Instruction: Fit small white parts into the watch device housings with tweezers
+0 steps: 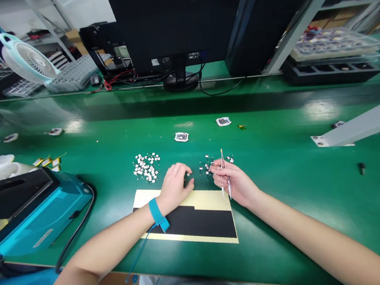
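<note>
Both hands are over the glossy green work surface (277, 152), well apart from each other. The right hand (232, 181) is clamped on a pair of slim, pale metal tweezers (222, 156); their joined end points away from the person and the two separate ends point back toward the near edge. The fingers of this hand are at a small, scattered group of white components with black leads (207, 170) (part of the group is hidden behind the hand).

The left hand (175, 183) is curled, thumb and forefinger standing apart, with a tiny pale piece (188, 174) by the fingertips; whether it is gripped cannot be told. A teal fabric wrist strap (156, 213) encircles the left wrist. To the left of this hand lies a denser pile of small white rectangular components (147, 168).

Below the hands, a cream-yellow sheet with a broad black band (211, 198) lies flat, partly covered by the left wrist and forearm. Beyond the hands rest two white-framed circuit modules (181, 137), set apart from each other. A teal-and-black box-shaped machine (49, 212) stands at the left, and a black monitor (179, 23) at the rear.
</note>
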`<state>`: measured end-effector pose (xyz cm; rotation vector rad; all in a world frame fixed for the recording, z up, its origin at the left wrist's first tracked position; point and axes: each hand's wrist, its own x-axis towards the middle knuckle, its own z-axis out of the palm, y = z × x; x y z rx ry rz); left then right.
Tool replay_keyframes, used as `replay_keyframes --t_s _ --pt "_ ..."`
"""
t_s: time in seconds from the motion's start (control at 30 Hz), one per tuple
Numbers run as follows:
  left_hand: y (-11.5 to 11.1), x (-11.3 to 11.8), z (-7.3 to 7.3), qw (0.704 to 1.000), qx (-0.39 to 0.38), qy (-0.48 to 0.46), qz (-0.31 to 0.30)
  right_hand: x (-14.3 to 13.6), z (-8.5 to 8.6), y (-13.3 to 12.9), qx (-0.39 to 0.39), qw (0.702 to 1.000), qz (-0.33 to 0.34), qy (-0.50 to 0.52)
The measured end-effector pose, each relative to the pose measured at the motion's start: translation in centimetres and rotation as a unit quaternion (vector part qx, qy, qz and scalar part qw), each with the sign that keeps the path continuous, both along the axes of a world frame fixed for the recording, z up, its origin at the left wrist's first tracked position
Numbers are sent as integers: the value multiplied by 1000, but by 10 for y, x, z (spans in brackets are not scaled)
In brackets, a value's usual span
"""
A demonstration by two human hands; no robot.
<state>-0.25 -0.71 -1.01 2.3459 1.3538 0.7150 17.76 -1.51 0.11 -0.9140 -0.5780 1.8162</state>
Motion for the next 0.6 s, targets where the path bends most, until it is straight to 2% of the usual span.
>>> replay_keyframes --t_s 0.07,0.23,0.3,0.5,0.6 --pt "-2 0 0 999 27 -28 -30 -1 0 -1 -17 1000 4 18" --pt "-8 0 3 979 35 -126 -157 -11 -1 -8 -41 998 14 40" --pt "-9 0 3 972 49 -144 -179 -16 -2 -12 -45 998 23 38" --pt "-8 0 6 973 36 -169 -154 -23 -7 -18 -23 999 36 4" --pt "-11 1 8 974 22 -195 -114 -21 -5 -18 -11 999 49 -15"
